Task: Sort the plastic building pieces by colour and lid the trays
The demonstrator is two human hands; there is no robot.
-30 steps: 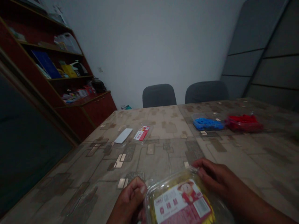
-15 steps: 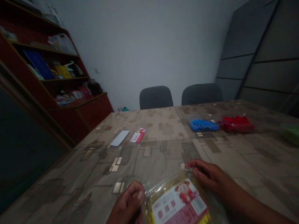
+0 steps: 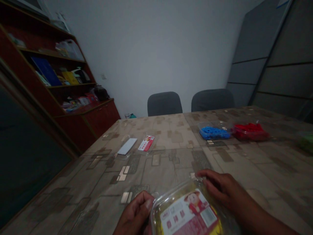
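A clear plastic box (image 3: 156, 209) with a red and white label and yellow contents is held at the near edge of the view. Its lower part runs out of the frame. My left hand (image 3: 137, 210) pinches the box's left rim between thumb and fingers. On the far right corner, my right hand (image 3: 220, 186) grips the rim with fingers closed over it. The label (image 3: 188, 212) on the lid faces up and carries a printed figure and a barcode.
Two clear lids, one with a white card (image 3: 127, 146) and one with a red label (image 3: 146, 143), lie at the table's left. Boxes of blue pieces (image 3: 214, 133) and red pieces (image 3: 250, 131) stand at the right, a green one (image 3: 305, 143) beyond. Chairs (image 3: 165, 103) line the back.
The view has shifted slightly, so the whole scene sits a little lower and further right. Both hands keep their hold on the box.
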